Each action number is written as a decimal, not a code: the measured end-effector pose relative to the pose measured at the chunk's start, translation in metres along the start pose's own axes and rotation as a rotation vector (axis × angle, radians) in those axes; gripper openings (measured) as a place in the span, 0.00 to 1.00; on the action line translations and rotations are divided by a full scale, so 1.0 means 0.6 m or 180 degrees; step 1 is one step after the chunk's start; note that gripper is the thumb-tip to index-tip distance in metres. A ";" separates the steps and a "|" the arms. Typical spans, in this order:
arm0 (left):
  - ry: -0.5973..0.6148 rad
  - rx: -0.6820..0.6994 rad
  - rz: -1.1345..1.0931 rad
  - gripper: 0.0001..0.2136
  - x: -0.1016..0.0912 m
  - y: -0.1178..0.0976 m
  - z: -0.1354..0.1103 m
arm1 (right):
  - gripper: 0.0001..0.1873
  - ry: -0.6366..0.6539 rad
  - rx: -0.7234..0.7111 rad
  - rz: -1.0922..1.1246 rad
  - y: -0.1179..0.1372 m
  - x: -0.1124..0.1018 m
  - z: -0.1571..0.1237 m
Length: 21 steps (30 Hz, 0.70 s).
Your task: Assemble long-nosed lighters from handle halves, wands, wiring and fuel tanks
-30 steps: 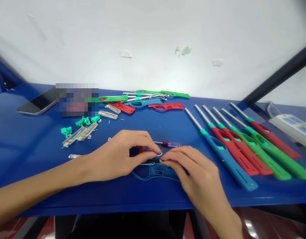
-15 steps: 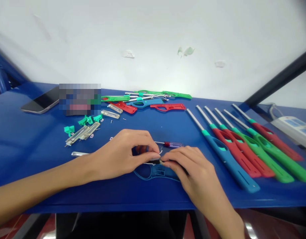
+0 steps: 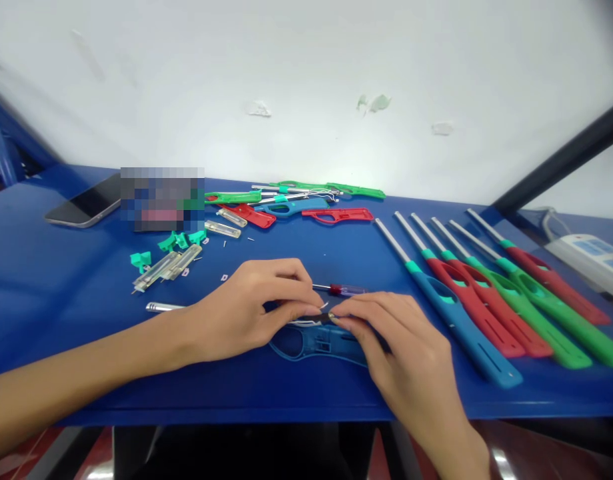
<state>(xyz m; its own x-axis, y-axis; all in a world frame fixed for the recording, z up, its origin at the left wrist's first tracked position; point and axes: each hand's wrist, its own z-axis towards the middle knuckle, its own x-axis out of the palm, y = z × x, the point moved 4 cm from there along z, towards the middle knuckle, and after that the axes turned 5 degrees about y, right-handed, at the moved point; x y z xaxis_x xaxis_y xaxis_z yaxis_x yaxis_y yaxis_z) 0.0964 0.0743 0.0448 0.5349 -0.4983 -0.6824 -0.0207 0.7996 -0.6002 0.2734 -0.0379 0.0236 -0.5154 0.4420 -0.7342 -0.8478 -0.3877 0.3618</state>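
Observation:
My left hand (image 3: pixel 271 297) is closed in a pinch on a small black igniter piece (image 3: pixel 324 319) with thin white wires. Thumb and forefinger of my right hand (image 3: pixel 399 340) pinch its other end, where a small pale tip shows. Below them on the table lies a blue lighter half-shell (image 3: pixel 319 341), its inside facing up, partly covered by my right hand. A metal lighter tube (image 3: pixel 162 307) pokes out left of my left wrist. Just beyond my fingertips rests a screwdriver (image 3: pixel 347 291) with a red and clear purple handle.
Blue, red and green lighters (image 3: pixel 449 313) lie in a row on the right. Loose shells and tubes (image 3: pixel 291 207) are heaped at the back. Clear fuel tanks (image 3: pixel 159 270) and green triggers (image 3: pixel 141 260) lie left, near a phone (image 3: pixel 84 200). A power strip (image 3: pixel 589 257) is far right.
My right hand has shifted slightly right, and the fingertips of both hands are a little farther apart. More of the black piece shows between them.

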 end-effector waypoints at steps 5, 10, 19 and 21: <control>0.0007 0.0011 0.0040 0.09 0.000 0.000 0.002 | 0.09 -0.0055 0.0048 -0.0008 0.001 -0.004 0.000; 0.0019 -0.0035 0.0073 0.09 0.000 -0.002 0.002 | 0.08 -0.0112 0.0031 -0.0017 0.002 -0.005 0.001; 0.0138 -0.0173 -0.0082 0.05 0.001 0.001 0.002 | 0.08 -0.0177 -0.0028 -0.0021 0.001 -0.006 0.000; 0.0164 -0.0159 -0.0166 0.05 0.002 0.003 0.002 | 0.08 -0.0176 -0.0028 -0.0041 0.001 -0.006 0.000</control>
<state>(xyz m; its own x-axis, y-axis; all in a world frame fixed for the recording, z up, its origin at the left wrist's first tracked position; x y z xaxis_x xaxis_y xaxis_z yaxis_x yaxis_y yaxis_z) 0.0978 0.0752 0.0433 0.4922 -0.5564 -0.6694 -0.0368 0.7550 -0.6547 0.2745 -0.0398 0.0263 -0.5108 0.4909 -0.7057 -0.8534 -0.3887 0.3473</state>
